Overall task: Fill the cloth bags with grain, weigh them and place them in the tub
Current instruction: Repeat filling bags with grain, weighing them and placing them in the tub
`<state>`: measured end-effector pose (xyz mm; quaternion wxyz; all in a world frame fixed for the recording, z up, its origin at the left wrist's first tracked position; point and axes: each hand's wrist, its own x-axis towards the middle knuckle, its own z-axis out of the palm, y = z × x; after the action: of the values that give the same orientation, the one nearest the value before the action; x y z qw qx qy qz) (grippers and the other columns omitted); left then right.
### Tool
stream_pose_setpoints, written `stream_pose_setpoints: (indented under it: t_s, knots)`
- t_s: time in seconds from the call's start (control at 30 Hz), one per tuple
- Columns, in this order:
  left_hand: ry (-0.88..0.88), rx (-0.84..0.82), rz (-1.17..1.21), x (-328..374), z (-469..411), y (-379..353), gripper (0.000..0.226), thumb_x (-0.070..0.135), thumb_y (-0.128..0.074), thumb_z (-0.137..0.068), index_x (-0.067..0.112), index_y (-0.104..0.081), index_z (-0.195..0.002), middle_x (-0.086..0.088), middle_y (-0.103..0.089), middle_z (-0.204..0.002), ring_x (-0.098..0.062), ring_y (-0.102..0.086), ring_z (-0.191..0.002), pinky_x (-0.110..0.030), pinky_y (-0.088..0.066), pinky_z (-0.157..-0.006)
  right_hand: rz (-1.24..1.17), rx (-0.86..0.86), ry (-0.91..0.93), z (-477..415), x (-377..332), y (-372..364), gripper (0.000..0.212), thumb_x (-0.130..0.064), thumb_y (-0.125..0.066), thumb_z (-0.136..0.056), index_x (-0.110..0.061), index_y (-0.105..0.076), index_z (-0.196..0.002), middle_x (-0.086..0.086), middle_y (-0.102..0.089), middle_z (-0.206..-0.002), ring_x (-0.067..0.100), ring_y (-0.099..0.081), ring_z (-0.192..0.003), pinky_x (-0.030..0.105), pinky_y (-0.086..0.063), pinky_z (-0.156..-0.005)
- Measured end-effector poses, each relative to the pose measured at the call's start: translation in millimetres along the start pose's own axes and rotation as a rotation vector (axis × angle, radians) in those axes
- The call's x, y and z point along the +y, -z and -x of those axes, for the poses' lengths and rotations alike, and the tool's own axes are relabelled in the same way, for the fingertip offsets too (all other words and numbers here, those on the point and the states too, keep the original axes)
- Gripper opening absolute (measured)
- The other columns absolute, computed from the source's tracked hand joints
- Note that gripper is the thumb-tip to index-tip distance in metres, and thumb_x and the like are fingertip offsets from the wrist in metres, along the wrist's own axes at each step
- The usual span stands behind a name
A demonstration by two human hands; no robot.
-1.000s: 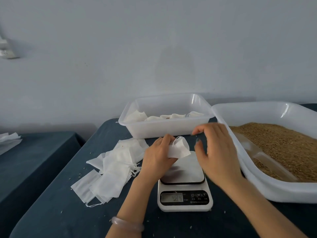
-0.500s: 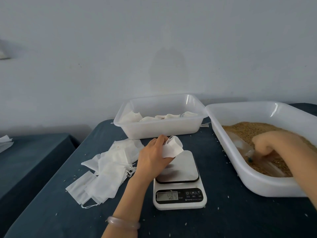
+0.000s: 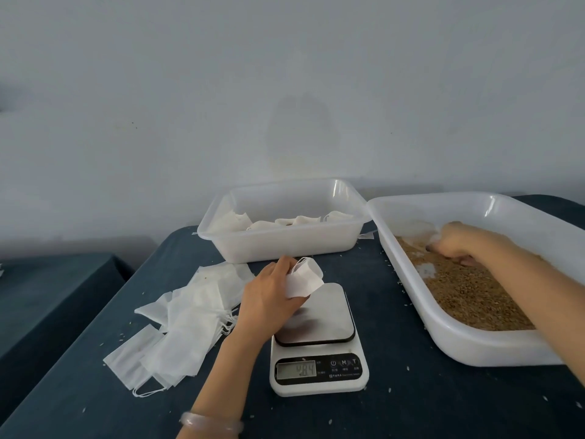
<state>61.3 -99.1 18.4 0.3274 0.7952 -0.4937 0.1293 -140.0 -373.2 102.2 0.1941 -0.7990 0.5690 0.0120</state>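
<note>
From the head camera, the left hand [image 3: 269,296] pinches an empty cloth bag [image 3: 305,278] with its mouth pulled open, just above the back left corner of the scale [image 3: 316,343]; a bracelet [image 3: 209,421] circles that wrist; the right hand [image 3: 456,243] is down in the tray [image 3: 459,343], fingers curled in the grain [image 3: 468,293], apparently round a clear scoop [image 3: 422,234], though blur smears it; flat bags [image 3: 190,321] lie heaped left of the scale on the table [image 3: 395,407]; behind stands the tub [image 3: 285,248], filled bags inside.
</note>
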Motion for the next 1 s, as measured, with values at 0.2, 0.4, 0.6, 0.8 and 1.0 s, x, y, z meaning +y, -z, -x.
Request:
stream_pose_setpoints:
  t_s: [0.2,0.4,0.6,0.8,1.0]
  knots:
    - [0.002,-0.018,-0.012,-1,0,-1,0.035,0.044,-0.069,-0.079,0.034,-0.044,-0.102,0.012,-0.06,-0.092,-0.012,-0.052,-0.08,-0.028,-0.033,-0.062,0.215,0.074,-0.07,0,11,-25,0.06,-0.01,-0.048,-0.095,-0.002,-0.025,-0.15,0.011,-0.053,-0.119,0.019,-0.059,-0.092,0.027,-0.051,-0.072]
    - [0.003,-0.016,-0.019,-2,0,-1,0.035,0.043,-0.069,-0.08,0.035,-0.043,-0.102,0.015,-0.054,-0.089,-0.007,-0.042,-0.075,-0.028,-0.032,-0.061,-0.134,-0.199,0.06,-3,3,-31,0.05,-0.008,-0.038,-0.102,-0.012,-0.027,-0.15,0.006,-0.052,-0.084,0.011,-0.046,-0.054,0.022,-0.039,-0.042]
    - [0.011,-0.036,-0.007,-2,0,-1,0.034,0.044,-0.069,-0.08,0.037,-0.043,-0.1,0.014,-0.058,-0.09,-0.01,-0.048,-0.077,-0.028,-0.033,-0.061,-0.452,-0.324,0.053,-10,4,-24,0.031,-0.032,-0.042,-0.103,-0.004,-0.055,-0.099,0.006,-0.057,-0.056,0.011,-0.041,-0.034,0.019,-0.033,-0.031]
    - [0.055,-0.029,0.087,0,-1,0,0.031,0.052,-0.063,-0.079,0.039,-0.044,-0.099,0.015,-0.06,-0.087,-0.01,-0.054,-0.08,-0.027,-0.037,-0.06,-0.663,-0.257,-0.021,-16,12,-21,0.031,-0.034,-0.065,-0.092,-0.004,-0.063,-0.101,0.004,-0.062,-0.059,0.01,-0.044,-0.04,0.019,-0.038,-0.035]
    - [0.143,-0.04,0.242,1,-3,2,0.024,0.046,-0.063,-0.082,0.038,-0.043,-0.095,0.017,-0.058,-0.08,-0.006,-0.058,-0.076,-0.029,-0.042,-0.061,-0.692,-0.13,0.073,-17,14,-12,0.051,-0.04,-0.06,-0.094,0.0,-0.055,-0.126,0.014,-0.065,-0.117,0.03,-0.063,-0.101,0.03,-0.05,-0.076]
